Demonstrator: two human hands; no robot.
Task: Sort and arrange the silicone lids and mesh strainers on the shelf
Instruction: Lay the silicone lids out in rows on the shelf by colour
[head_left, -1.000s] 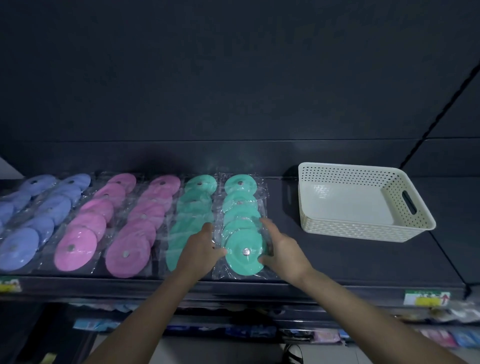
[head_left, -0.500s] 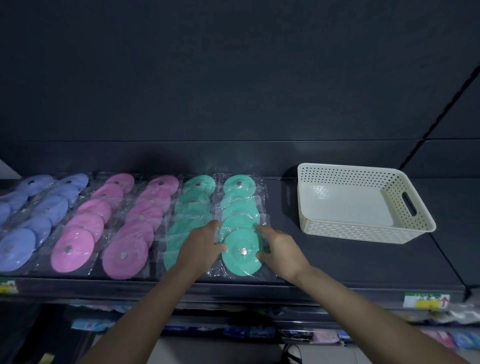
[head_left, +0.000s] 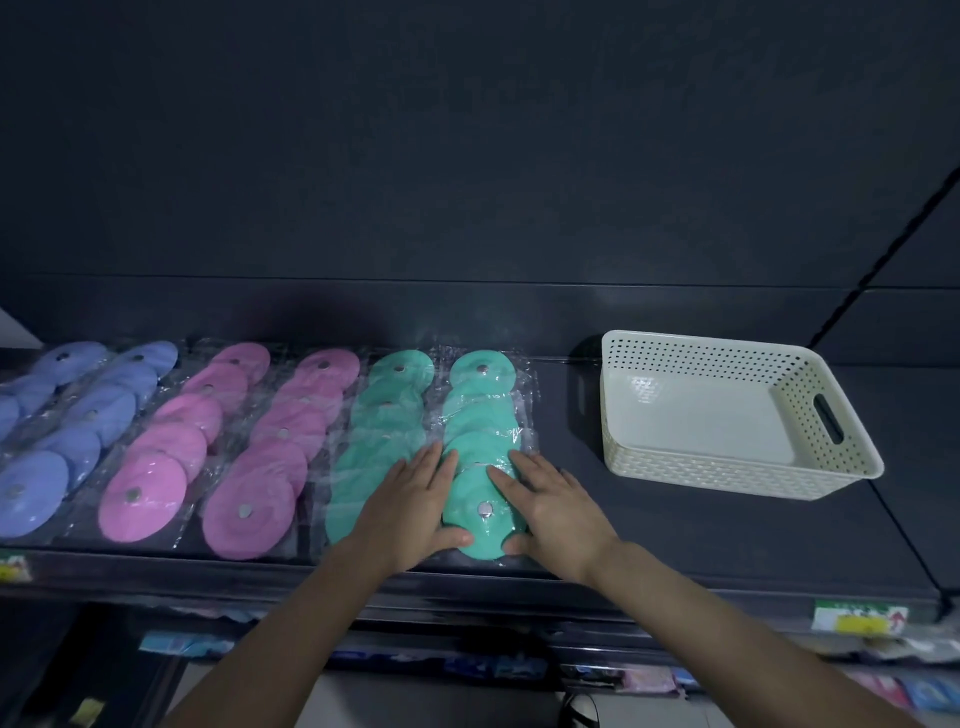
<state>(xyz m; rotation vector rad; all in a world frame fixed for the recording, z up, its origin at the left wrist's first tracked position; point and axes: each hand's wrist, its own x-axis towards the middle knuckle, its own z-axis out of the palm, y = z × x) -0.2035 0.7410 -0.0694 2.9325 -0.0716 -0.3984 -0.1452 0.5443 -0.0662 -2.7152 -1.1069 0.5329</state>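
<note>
Head view. Your left hand (head_left: 410, 512) and right hand (head_left: 556, 514) lie flat near the front edge of the shelf (head_left: 675, 540). The fingers are straight, one hand at each side of the nearest teal lid (head_left: 480, 519). Both hands press on its clear bag and the thumbs touch its near rim. Neither hand grips anything.

That lid fronts the right teal row (head_left: 480, 410), which overlaps like scales toward the far wall. To its left lie a second teal row (head_left: 384, 415), then the pink rows (head_left: 291, 441), then the blue rows (head_left: 78, 415) at far left. A white perforated basket (head_left: 727, 467) stands well apart to the right, with nothing visible inside. No mesh strainers are in sight.

Handling, by judgement: these lids look light, thin and floppy. The glossy bags are likely slick, so a sideways push may slide the whole row. Steer the lid with flat palms on its two edges. To lift it, pinch the near rim or the small metal centre stud, not the loose film.
</note>
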